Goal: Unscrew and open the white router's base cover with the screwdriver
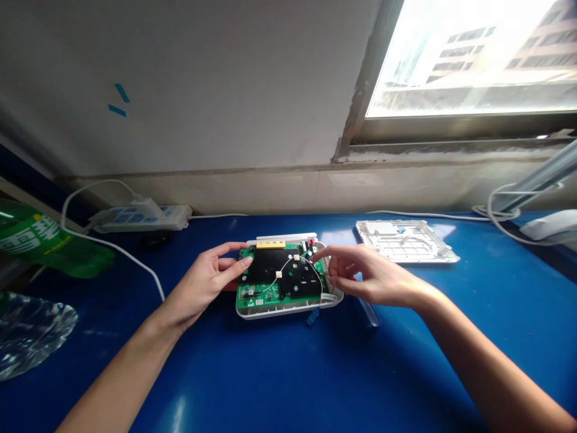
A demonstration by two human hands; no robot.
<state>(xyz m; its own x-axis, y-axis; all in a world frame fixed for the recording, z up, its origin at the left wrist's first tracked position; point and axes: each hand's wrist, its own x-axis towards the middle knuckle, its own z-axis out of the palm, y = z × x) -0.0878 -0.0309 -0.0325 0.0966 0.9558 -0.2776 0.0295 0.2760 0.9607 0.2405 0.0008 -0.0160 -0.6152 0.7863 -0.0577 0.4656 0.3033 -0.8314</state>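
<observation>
An opened router [311, 287] lies on the blue table, its green circuit board [250, 294] face up in a white casing [270, 311]. Black plates cover much of the board, and thin antenna wires [288, 263] cross them. My left hand [216, 270] grips the router's left edge, thumb on top and fingers behind. At the right edge, my right hand [356, 270] has curled fingers, the index reaching over the board's corner and the thumb lower by the casing. Whatever lies between those fingers is too small to make out. A blue clip-like piece [312, 317] sits at the front edge.
A white cover [408, 242] lies behind my right hand. A clear blue-tinted strip [368, 313] is under that hand. On the left are a power strip [144, 218], a white cable [112, 243], a green bottle [49, 240] and a clear plastic item [33, 334]. A metal pole [536, 174] stands right.
</observation>
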